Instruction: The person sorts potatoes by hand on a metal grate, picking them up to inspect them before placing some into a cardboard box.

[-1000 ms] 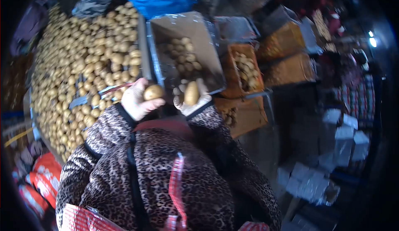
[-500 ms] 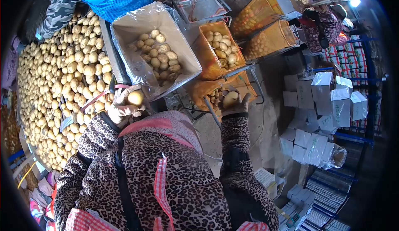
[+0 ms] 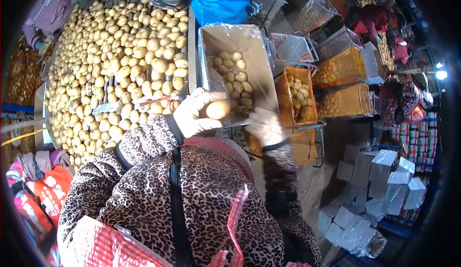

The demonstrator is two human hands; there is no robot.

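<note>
A round yellow potato (image 3: 218, 110) sits in the fingers of my left hand (image 3: 193, 114), which is closed on it at the near left corner of a plastic-lined cardboard box (image 3: 261, 65). Potatoes (image 3: 238, 77) are piled inside that box. My right hand (image 3: 266, 127) is by the box's near right corner, in front of an orange mesh bag (image 3: 304, 144). Motion blurs its fingers, and no potato shows in it. A second orange-lined container (image 3: 284, 101) with potatoes stands just right of the box.
To the left, a wide sorting table carries many potatoes (image 3: 120, 65), bordered by a rail (image 3: 192, 50). Other people (image 3: 50, 10) work around it. More filled orange bags (image 3: 338, 67) stand at the upper right. White cartons (image 3: 384, 171) are stacked at the right.
The view has swung left. My right hand has come from the low orange bag toward the box, and the potato it held no longer shows. My left hand still holds its potato, now nearer the box.
</note>
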